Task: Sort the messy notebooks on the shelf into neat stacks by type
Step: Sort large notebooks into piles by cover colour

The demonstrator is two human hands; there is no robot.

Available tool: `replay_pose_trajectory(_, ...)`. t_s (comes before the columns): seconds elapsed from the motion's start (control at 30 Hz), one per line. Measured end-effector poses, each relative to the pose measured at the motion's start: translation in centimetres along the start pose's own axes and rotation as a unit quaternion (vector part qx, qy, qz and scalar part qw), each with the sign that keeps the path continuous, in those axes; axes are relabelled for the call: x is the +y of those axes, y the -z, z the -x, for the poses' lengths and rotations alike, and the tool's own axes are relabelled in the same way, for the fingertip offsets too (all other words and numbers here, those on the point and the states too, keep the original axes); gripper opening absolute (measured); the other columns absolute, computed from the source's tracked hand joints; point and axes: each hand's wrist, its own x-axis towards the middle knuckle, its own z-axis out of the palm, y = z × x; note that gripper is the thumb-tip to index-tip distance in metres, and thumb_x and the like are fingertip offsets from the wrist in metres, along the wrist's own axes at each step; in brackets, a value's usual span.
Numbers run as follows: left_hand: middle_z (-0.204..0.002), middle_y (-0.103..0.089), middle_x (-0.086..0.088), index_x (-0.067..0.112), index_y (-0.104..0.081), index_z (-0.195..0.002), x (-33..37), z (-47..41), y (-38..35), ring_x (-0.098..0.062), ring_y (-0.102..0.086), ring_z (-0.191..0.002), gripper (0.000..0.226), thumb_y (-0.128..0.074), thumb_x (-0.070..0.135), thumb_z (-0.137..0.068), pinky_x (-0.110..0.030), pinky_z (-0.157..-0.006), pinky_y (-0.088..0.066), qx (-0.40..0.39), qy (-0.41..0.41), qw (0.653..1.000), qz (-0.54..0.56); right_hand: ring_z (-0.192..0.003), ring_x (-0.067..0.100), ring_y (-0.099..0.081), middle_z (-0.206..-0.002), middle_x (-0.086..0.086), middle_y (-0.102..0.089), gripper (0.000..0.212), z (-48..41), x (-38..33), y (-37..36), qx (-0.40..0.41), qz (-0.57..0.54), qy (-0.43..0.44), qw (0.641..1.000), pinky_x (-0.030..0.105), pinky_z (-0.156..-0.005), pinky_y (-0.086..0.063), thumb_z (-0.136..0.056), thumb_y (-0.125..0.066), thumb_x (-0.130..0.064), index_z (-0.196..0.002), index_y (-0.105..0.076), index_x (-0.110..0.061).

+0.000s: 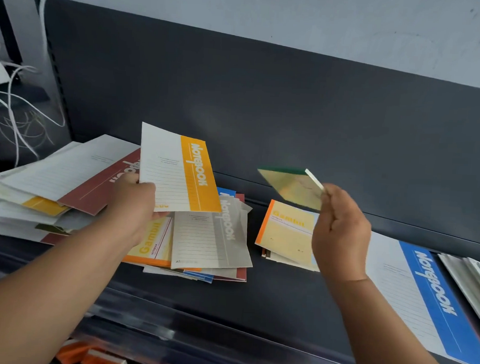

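My left hand grips a white notebook with a yellow band, lifted above a messy pile in the middle of the shelf. On top of that pile lie a grey-banded notebook and an orange-edged Gambit pad. My right hand pinches a small green-spined pad with a yellow cover, held tilted in the air. Below it a small stack topped by a yellow Gambit pad rests on the shelf. A maroon-banded notebook tops a loose heap at the left.
A large blue-banded notebook lies at the right, with more white notebooks beyond it. The dark shelf has a dark back panel. White cables hang at the far left. Orange items sit on a lower level.
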Motion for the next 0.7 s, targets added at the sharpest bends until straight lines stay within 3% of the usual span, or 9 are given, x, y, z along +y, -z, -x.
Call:
replay_pose_trajectory(0.1,-0.084,-0.063,0.004,0.021,-0.055,-0.092,-0.2,0.2,-0.5,-0.013,-0.061,-0.078,0.020,-0.046,0.004,-0.098,-0.033,-0.064,-0.055,-0.009,0.018,1.000,-0.001,-0.091,0.027,-0.066,-0.095,0.006,-0.073,0.026,0.8,2.3,-0.5,-0.041,0.120,0.083,0.989,0.025,-0.079,-0.048,-0.084,-0.057,0.004,-0.102,-0.072,-0.006)
replay_pose_trajectory(0.2,-0.082,-0.061,0.003,0.025,-0.051,-0.080,-0.6,0.5,-0.7,-0.014,-0.060,-0.076,0.029,-0.045,0.003,-0.098,-0.032,-0.060,-0.052,-0.029,0.038,0.999,-0.015,-0.090,0.033,-0.066,-0.097,0.008,-0.071,0.024,3.0,4.0,-1.7,-0.250,0.212,0.078,0.941,0.034,-0.077,-0.051,-0.084,-0.061,0.005,-0.099,-0.072,-0.010)
replay_pose_trajectory(0.23,-0.083,-0.061,0.003,0.025,-0.051,-0.079,-0.8,0.5,-0.7,-0.014,-0.060,-0.076,0.030,-0.045,0.003,-0.098,-0.032,-0.060,-0.052,-0.035,0.044,0.998,-0.029,-0.088,0.031,-0.065,-0.093,0.007,-0.070,0.016,3.5,4.1,-1.8,-0.276,0.205,0.072,0.936,0.035,-0.075,-0.050,-0.087,-0.060,0.000,-0.093,-0.071,-0.010)
replay_pose_trajectory(0.37,-0.084,-0.062,-0.001,0.017,-0.055,-0.092,-1.3,0.4,-0.5,-0.018,-0.061,-0.076,0.017,-0.046,0.004,-0.098,-0.034,-0.059,-0.054,-0.051,0.076,0.993,-0.074,-0.071,0.032,-0.063,-0.072,0.005,-0.066,0.015,3.4,2.5,-2.1,-0.225,0.160,0.085,0.957,0.035,-0.064,-0.050,-0.084,-0.061,-0.010,-0.070,-0.066,-0.009)
replay_pose_trajectory(0.43,-0.093,-0.063,-0.004,0.015,-0.054,-0.107,-1.6,0.5,-0.4,-0.022,-0.063,-0.083,0.016,-0.046,0.004,-0.098,-0.034,-0.060,-0.055,-0.068,0.096,0.988,-0.100,-0.080,0.031,-0.066,-0.083,0.010,-0.070,0.010,3.3,0.4,-2.4,-0.215,0.126,0.104,0.963,0.033,-0.068,-0.052,-0.085,-0.064,-0.011,-0.079,-0.071,-0.005)
replay_pose_trajectory(0.5,-0.106,-0.063,-0.005,0.013,-0.054,-0.113,-2.0,0.7,-0.3,-0.025,-0.062,-0.095,0.019,-0.048,0.006,-0.095,-0.038,-0.068,-0.056,-0.094,0.095,0.979,-0.152,-0.106,0.023,-0.062,-0.115,0.008,-0.068,0.021,3.7,-1.9,-3.1,-0.281,0.078,0.081,0.953,0.028,-0.085,-0.048,-0.094,-0.059,-0.020,-0.108,-0.069,-0.009)
replay_pose_trajectory(0.6,-0.109,-0.064,-0.009,0.010,-0.056,-0.110,-2.1,1.3,-0.4,-0.027,-0.062,-0.099,0.020,-0.054,0.011,-0.090,-0.046,-0.090,-0.053,-0.118,0.085,0.965,-0.220,-0.141,0.015,-0.030,-0.155,-0.003,-0.033,0.052,5.0,-4.3,-4.5,-0.426,0.066,0.072,0.899,0.025,-0.112,-0.026,-0.098,-0.048,-0.040,-0.146,-0.039,-0.023)
replay_pose_trajectory(0.7,-0.111,-0.063,-0.008,0.013,-0.054,-0.116,-1.7,1.9,-0.8,-0.027,-0.061,-0.101,0.024,-0.055,0.009,-0.091,-0.042,-0.086,-0.053,-0.154,0.112,0.963,-0.192,-0.149,0.019,-0.006,-0.163,-0.001,-0.008,0.070,5.8,-5.2,-5.7,-0.499,0.126,0.078,0.854,0.034,-0.120,-0.008,-0.097,-0.045,-0.050,-0.154,-0.015,-0.024)
